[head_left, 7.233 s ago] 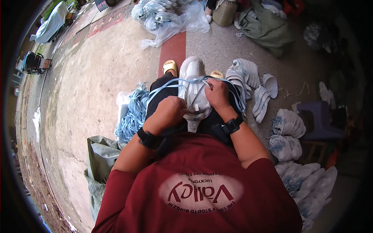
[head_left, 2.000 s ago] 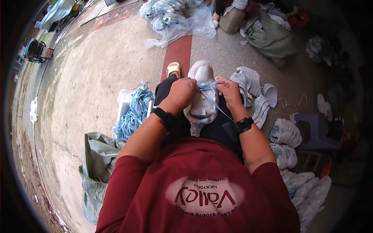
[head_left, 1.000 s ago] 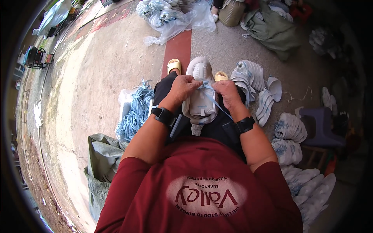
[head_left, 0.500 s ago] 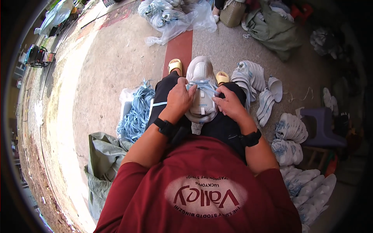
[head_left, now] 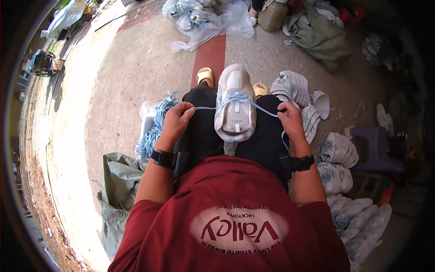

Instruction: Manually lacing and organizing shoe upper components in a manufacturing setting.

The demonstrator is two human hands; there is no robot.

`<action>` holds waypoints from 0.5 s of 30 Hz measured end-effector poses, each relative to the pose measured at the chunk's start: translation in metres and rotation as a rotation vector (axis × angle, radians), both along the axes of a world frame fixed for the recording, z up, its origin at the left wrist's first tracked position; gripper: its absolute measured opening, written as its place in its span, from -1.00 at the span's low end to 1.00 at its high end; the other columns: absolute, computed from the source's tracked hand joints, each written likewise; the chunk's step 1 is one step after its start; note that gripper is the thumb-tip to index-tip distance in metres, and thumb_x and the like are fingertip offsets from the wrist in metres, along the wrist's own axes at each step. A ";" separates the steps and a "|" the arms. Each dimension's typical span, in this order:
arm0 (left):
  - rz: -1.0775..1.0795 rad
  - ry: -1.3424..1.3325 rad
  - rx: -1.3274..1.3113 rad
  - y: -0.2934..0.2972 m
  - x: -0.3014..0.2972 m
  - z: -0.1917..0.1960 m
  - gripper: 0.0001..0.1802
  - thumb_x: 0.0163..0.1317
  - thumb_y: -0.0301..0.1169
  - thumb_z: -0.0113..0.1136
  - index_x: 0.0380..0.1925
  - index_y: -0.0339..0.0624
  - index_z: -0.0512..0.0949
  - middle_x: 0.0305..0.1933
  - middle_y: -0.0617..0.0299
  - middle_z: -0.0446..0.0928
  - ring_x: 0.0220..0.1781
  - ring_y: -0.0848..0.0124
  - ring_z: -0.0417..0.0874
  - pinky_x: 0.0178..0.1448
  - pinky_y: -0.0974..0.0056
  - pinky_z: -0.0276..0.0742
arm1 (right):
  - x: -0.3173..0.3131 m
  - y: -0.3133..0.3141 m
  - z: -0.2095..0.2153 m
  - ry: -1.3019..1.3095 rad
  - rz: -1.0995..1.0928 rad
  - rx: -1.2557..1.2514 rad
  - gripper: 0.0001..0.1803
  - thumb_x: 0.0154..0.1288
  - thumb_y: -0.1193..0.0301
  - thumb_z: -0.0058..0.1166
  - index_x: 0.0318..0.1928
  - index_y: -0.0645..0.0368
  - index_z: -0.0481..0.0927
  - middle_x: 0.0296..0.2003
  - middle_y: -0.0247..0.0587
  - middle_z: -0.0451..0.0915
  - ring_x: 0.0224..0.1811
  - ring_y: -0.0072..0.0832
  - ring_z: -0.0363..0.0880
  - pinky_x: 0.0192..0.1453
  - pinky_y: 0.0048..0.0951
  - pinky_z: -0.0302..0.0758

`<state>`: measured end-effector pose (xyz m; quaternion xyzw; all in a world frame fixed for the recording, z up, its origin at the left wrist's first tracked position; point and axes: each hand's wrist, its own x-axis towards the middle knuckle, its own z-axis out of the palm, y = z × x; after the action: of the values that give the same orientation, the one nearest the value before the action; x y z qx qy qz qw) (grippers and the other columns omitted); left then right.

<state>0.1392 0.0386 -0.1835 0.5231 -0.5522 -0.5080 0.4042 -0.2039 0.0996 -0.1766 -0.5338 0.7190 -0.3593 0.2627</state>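
A white and grey sneaker (head_left: 234,118) rests between my thighs, its toe pointing away from me. Light blue shoelace (head_left: 238,97) crosses over its upper part, and one end runs out to each side. My left hand (head_left: 177,119) pinches the left end, pulled out over my left thigh. On the other side, my right hand (head_left: 290,117) pinches the right end, with a loose tail of lace hanging below it along my right thigh. Both lace ends look stretched nearly straight between the sneaker and my fingers.
A bundle of light blue laces (head_left: 158,131) lies at my left, by a grey-green sack (head_left: 120,195). Stacked white shoe uppers (head_left: 292,88) and more piles (head_left: 337,149) stand at my right, near a dark plastic stool (head_left: 374,147). Plastic-wrapped uppers (head_left: 192,18) lie ahead.
My hands have moved apart from the sneaker's top, left hand to the left and right hand to the right, drawing the lace ends outward. The sneaker now shows more fully.
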 end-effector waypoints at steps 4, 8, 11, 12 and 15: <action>-0.139 -0.616 -0.559 0.008 -0.045 0.015 -0.56 0.05 -0.27 0.24 -0.14 -0.36 0.43 -0.16 -0.02 0.48 -0.12 0.09 0.52 -0.03 0.20 0.44 | 0.034 -0.004 0.017 0.375 0.207 -0.328 -0.51 -0.05 0.36 0.23 -0.06 0.22 0.43 -0.17 0.09 0.45 -0.07 -0.09 0.41 0.00 -0.24 0.38; -0.267 -0.681 -0.548 0.007 -0.085 0.013 -0.51 -0.04 -0.43 0.16 -0.04 -0.28 0.35 -0.12 -0.06 0.43 -0.03 0.04 0.45 0.06 0.13 0.40 | 0.075 -0.014 0.007 0.407 0.337 -0.300 -0.51 -0.04 0.43 0.17 -0.04 0.32 0.40 -0.23 0.11 0.42 -0.12 -0.06 0.41 0.00 -0.21 0.40; -0.213 -0.750 -0.507 -0.007 -0.099 0.005 -0.55 -0.08 -0.50 0.07 -0.08 -0.23 0.39 -0.18 -0.03 0.44 -0.05 0.06 0.46 0.02 0.11 0.41 | 0.080 -0.032 -0.006 0.433 0.294 -0.246 -0.61 0.01 0.56 -0.07 -0.06 0.31 0.40 -0.33 0.13 0.43 -0.19 -0.05 0.41 -0.14 -0.16 0.44; -0.214 -0.798 -0.457 -0.012 -0.102 0.004 -0.56 -0.08 -0.50 0.06 -0.08 -0.22 0.40 -0.19 -0.02 0.45 -0.06 0.07 0.47 0.01 0.11 0.42 | 0.079 -0.036 -0.008 0.434 0.302 -0.278 -0.61 0.01 0.56 -0.07 -0.06 0.31 0.40 -0.33 0.13 0.43 -0.19 -0.05 0.41 -0.14 -0.16 0.44; -0.187 -0.799 -0.475 -0.023 -0.105 0.007 -0.69 -0.06 -0.49 0.07 -0.22 -0.20 0.47 -0.21 0.02 0.46 -0.09 0.09 0.50 -0.03 0.12 0.44 | 0.076 -0.047 -0.004 0.477 0.285 -0.245 -0.66 0.01 0.54 -0.08 -0.12 0.29 0.40 -0.34 0.13 0.43 -0.18 0.00 0.41 -0.13 -0.15 0.43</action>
<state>0.0345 0.0157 -0.1769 0.5186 -0.8101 -0.1609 0.2209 -0.1278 0.0528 -0.1811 -0.7264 0.6295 -0.2672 0.0678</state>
